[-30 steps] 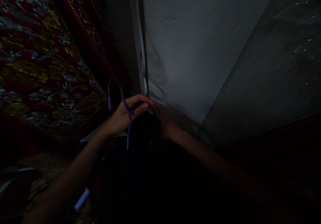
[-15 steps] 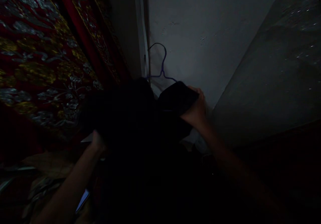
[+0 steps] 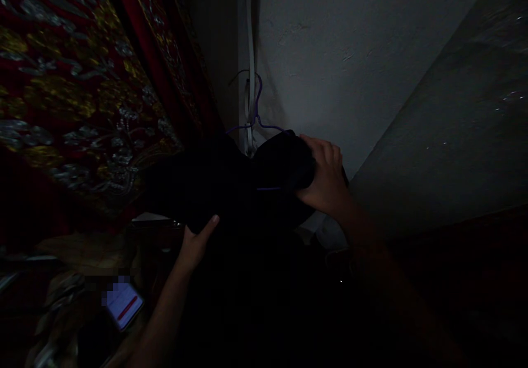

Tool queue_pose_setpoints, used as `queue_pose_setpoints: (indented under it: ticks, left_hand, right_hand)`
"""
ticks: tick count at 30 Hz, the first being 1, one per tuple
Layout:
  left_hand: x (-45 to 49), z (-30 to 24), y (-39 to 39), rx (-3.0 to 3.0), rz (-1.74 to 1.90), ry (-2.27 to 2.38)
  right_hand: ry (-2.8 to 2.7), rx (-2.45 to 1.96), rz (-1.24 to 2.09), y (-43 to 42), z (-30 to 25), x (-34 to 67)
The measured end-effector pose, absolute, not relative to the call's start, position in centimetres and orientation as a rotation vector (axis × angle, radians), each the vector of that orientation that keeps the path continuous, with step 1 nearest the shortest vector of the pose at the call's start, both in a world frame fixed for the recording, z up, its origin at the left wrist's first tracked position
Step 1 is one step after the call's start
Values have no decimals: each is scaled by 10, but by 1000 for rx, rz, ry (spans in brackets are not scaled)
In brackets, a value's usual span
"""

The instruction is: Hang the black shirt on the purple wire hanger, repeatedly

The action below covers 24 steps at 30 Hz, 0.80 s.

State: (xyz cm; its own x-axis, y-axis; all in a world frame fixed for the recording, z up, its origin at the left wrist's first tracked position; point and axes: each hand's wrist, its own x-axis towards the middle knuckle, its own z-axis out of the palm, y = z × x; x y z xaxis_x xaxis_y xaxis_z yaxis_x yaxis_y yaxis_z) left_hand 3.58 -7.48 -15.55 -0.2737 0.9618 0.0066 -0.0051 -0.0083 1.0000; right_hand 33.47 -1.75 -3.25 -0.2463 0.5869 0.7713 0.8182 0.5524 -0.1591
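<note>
A black garment [image 3: 231, 192], too dark to show its kind, hangs over a thin purple hanger [image 3: 270, 127]. The hanger's hook and upper arms stand out above the cloth, and part of its bottom bar shows through the opening. My right hand [image 3: 325, 172] is closed around the garment's right shoulder, thumb on the near side. At the lower left of the cloth, my left hand [image 3: 198, 241] grips it with the thumb on top; its other fingers are hidden beneath. Below the hands everything fades into darkness.
Behind the hanger runs a pale cable [image 3: 251, 43] along a light wall [image 3: 322, 54]. Red fabric with gold and silver embroidery [image 3: 61, 93] fills the left side. A lit phone [image 3: 124, 303] lies among cloths at lower left. A greyish panel [image 3: 462, 120] is on the right.
My left hand has moved right and inward along the garment. The hanger has shifted slightly left, its hook now across the cable. More of the phone shows.
</note>
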Motion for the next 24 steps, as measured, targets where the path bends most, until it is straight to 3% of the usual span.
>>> queue_pose_setpoints:
  ticks: [4,7,11,24]
  left_hand:
    - [55,-162,-86,776,1564,1385]
    - [65,-165,-92,678,1548,1325]
    - [70,-163,-103,636,1478,1273]
    - [69,-167,-117,533,1402,1208]
  right_hand:
    - [-1645,-1012,-89,-44,-72,310]
    - [-1260,-1073,463,-68,-123,274]
    - [-1334,-1147,1121,-90,-175,230]
    - [-1437,-1083,1164,-98,-179,209]
